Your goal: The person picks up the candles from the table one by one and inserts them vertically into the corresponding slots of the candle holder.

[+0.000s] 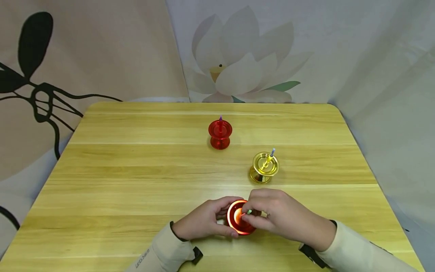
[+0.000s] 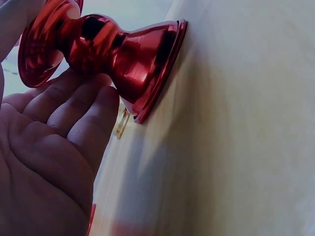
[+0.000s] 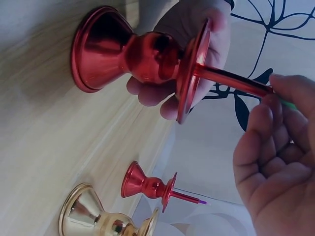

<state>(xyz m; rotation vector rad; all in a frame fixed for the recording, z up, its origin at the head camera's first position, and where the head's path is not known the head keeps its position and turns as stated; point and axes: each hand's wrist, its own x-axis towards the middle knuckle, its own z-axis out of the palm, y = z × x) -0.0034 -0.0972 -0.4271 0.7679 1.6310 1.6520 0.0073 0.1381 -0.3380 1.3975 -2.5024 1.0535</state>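
Observation:
A shiny red candle holder [image 1: 240, 229] stands near the table's front edge, its broad base on the wood. My left hand [image 1: 209, 219] holds it from the left, thumb in front and fingers behind. In the left wrist view the fingers curve under its narrow middle [image 2: 91, 44]. From the right, my right hand [image 1: 278, 213] pinches a small green candle [image 1: 249, 211] at the tip of the holder's thin red tube [image 3: 231, 79]. The fingertips hide most of that candle, so how deep it sits cannot be told.
Behind the hands, a gold candle holder [image 1: 261, 176] bears a slanting blue candle [image 1: 273, 152]. Farther back stands another red holder [image 1: 220, 142] with a purple candle [image 1: 221, 118]. Everything is on a wooden table [image 1: 119, 181], with a printed cloth [image 1: 380, 56] hanging behind it.

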